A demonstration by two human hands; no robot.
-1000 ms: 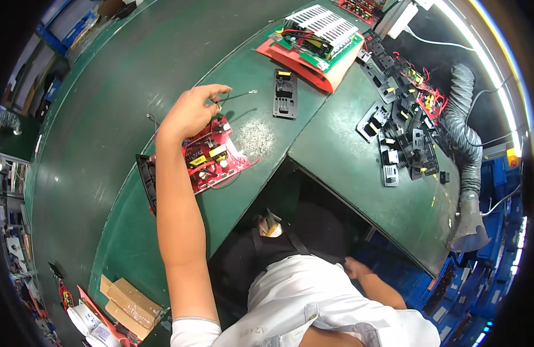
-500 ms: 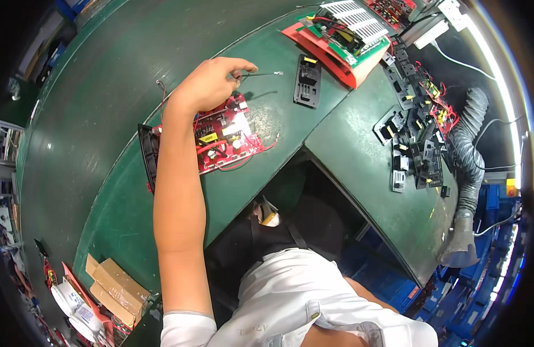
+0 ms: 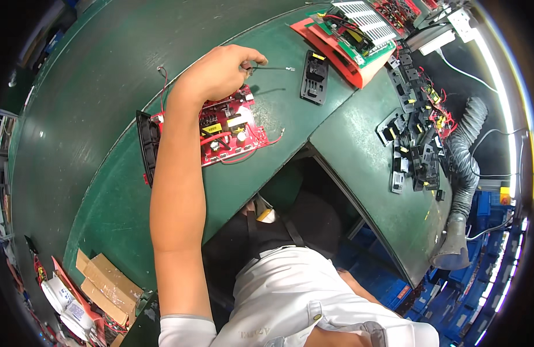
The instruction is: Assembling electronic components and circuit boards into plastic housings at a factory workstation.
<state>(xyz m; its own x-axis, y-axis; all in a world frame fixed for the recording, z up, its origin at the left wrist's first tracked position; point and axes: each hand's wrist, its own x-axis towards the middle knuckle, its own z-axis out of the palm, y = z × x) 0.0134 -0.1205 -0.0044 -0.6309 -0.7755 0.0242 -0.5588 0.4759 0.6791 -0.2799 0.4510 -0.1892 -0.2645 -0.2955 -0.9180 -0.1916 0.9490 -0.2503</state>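
My left hand (image 3: 223, 72) reaches over the far part of the green table, fingers pinched on a thin black wire (image 3: 272, 68) with a small silvery end pointing right. Below it lies a red circuit board (image 3: 246, 124) with components, a yellow-labelled part and loose red wires. My wrist and forearm cover part of that board. A black fan-like part (image 3: 147, 139) stands against the board's left edge. To the right of the wire is a black plastic panel (image 3: 315, 78) with a yellow piece. Only part of my right arm shows beside my body; the hand is hidden.
Several black plastic parts (image 3: 414, 147) lie in a pile on the right table wing. A red holder (image 3: 353, 72) carries a green board at the far right. A grey flexible duct (image 3: 466, 150) stands at the right edge. A cardboard box (image 3: 113, 283) sits lower left.
My left hand and the wire it holds have shifted slightly to the right and farther away. The whole view has also turned a little.
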